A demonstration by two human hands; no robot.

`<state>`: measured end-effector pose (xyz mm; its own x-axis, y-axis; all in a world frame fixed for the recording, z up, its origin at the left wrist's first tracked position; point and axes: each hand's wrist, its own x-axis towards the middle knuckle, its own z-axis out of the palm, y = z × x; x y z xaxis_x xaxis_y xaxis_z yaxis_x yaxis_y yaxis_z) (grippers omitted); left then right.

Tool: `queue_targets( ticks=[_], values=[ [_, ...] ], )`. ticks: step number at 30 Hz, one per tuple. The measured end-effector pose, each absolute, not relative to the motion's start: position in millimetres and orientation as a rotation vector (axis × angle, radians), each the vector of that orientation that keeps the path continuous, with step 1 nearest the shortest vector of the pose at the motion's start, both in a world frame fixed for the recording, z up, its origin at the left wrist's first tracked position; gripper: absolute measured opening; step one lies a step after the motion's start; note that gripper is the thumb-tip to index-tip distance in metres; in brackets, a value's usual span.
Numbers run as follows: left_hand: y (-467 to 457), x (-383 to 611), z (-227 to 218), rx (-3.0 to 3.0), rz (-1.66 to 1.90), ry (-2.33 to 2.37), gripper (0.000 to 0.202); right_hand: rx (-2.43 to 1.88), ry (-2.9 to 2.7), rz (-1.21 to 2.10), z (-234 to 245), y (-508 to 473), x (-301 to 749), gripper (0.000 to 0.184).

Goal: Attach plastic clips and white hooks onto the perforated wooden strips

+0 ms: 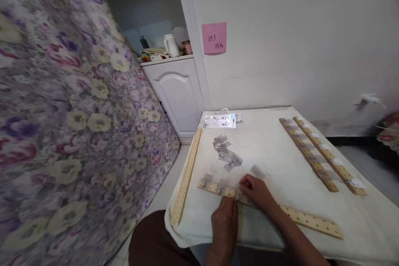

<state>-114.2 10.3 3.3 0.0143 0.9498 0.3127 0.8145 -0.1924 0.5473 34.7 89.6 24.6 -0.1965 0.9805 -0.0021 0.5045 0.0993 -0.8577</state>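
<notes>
A long wooden strip with rows of small holes [308,218] lies across the near part of the white-covered table [268,141]. Both hands meet over its left half. My right hand [257,193] has its fingers pinched together on a small clear adhesive hook [238,195] at the strip. My left hand [225,221] rests curled on the strip just below that hook. Two clear hooks [205,183] sit on the strip's left end. A loose pile of clear hooks [227,153] lies a little beyond the hands.
Another wooden strip [186,178] lies along the table's left edge. Two more strips [324,158], one bearing white pads, lie at the right. A clear blister pack [220,121] sits at the far edge. A floral mattress [62,112] leans at the left; a pink note [214,38] hangs on the wall.
</notes>
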Motion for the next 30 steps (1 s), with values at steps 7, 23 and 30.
queue_targets(
  ticks=[7,23,30],
  values=[
    [10,-114,3,2.114,1.013,1.810,0.020,-1.452,-1.769,1.024,24,91,35,0.007],
    [-7,-121,-13,2.373,1.083,1.689,0.047,-1.424,-1.758,1.025,24,89,34,0.007],
    [-6,-119,-12,2.366,1.074,1.743,0.048,-1.425,-1.759,1.025,22,90,35,0.007]
  ],
)
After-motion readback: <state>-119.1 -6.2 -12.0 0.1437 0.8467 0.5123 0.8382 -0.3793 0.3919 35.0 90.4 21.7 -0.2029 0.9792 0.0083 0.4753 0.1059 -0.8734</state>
